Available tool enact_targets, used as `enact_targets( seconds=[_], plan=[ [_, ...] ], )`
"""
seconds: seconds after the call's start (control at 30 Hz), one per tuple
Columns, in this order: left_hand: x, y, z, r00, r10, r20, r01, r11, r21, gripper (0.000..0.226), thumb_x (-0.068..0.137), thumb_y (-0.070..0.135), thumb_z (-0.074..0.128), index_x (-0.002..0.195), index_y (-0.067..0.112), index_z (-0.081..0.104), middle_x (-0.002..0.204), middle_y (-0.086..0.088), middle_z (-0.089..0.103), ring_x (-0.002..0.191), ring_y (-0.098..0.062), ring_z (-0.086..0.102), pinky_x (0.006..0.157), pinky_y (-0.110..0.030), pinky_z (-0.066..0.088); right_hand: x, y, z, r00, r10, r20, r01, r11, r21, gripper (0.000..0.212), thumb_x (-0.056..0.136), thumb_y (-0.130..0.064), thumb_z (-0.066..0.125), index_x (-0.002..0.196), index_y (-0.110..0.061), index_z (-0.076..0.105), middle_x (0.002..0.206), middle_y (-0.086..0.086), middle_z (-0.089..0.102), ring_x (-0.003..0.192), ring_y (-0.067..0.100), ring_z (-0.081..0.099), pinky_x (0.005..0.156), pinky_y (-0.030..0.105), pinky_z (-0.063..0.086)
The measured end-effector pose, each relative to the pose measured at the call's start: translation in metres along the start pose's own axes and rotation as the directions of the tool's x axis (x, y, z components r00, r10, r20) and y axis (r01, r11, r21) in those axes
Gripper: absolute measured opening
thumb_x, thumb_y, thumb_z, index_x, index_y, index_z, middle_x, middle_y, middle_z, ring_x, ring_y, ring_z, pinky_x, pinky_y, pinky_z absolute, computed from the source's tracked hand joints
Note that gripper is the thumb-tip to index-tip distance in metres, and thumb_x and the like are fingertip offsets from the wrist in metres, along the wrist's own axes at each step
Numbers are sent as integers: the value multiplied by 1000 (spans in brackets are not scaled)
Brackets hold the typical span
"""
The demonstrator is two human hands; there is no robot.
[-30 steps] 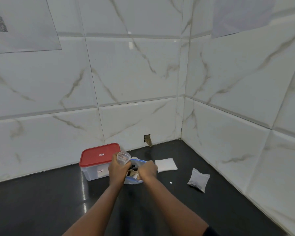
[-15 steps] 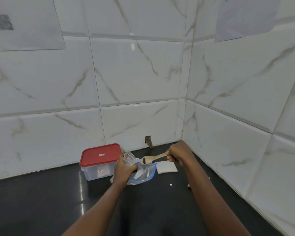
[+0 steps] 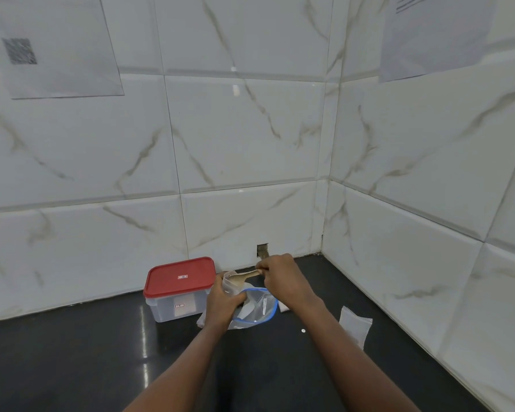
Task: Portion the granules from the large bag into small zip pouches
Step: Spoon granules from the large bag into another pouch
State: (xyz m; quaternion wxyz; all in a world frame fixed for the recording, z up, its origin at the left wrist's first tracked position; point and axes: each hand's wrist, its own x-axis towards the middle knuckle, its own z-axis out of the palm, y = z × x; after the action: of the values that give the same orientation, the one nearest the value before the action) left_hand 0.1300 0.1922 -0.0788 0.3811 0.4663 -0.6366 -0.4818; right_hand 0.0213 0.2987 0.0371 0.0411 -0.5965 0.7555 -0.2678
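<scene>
Now that the spoon (image 3: pixel 244 276), gripped by the right hand (image 3: pixel 280 275), is brought to the small pouch (image 3: pixel 231 288) clasped by the left hand (image 3: pixel 223 303), filling is judged underway.

Red-lidded box (image 3: pixel 179 288) just beside left hand (image 3: pixel 222 303)

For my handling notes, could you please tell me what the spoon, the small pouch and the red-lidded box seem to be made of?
The spoon looks wooden: pale tan, matte. The small pouch seems thin clear plastic film; the spoon's bowl shows through. The box looks like rigid, translucent frosted plastic; its red lid is opaque and smooth, probably plastic.
</scene>
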Motion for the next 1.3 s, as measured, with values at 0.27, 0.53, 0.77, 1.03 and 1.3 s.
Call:
enact_targets(
  seconds=[0.27,0.53,0.77,1.03,1.3],
  plan=[
    [-18,32,-2,999,32,-31,-33,999,-25,50,71,9,72,114,21,49,105,-6,62,95,-26,61,81,-42,55,0,2,1,995,-96,28,99,980,-174,28,79,11,41,91,0,64,81,15,57,72,25,51,64,37,43],
    [-10,35,-2,998,33,-47,-34,999,-16,48,77,8,70,120,14,49,107,-6,59,95,-20,56,68,-20,43,-2,17,-23,912,334,-239,-286,934,215,31,84,-1,45,97,-2,74,96,14,72,94,30,65,86,35,53],
    [-10,38,-7,996,83,-44,-84,996,-21,42,79,4,66,113,19,46,102,-1,56,90,-16,52,63,-15,40,-14,26,-24,904,385,-185,-369,922,114,32,84,-6,44,92,-8,75,90,9,71,84,24,65,78,32,54],
    [-16,29,-16,987,162,-23,-161,987,8,37,74,4,70,107,17,57,92,3,63,83,-12,58,58,-11,43,-14,18,75,961,267,72,-267,964,-3,37,88,-4,40,114,-12,65,109,11,66,101,26,62,85,32,50],
    [-23,22,-23,976,218,3,-218,975,31,41,71,6,77,105,20,60,92,7,66,85,-7,61,64,-8,44,-7,-9,98,895,381,232,-435,860,266,12,92,-10,52,81,-12,56,78,11,65,80,24,61,57,20,45]
  ],
)
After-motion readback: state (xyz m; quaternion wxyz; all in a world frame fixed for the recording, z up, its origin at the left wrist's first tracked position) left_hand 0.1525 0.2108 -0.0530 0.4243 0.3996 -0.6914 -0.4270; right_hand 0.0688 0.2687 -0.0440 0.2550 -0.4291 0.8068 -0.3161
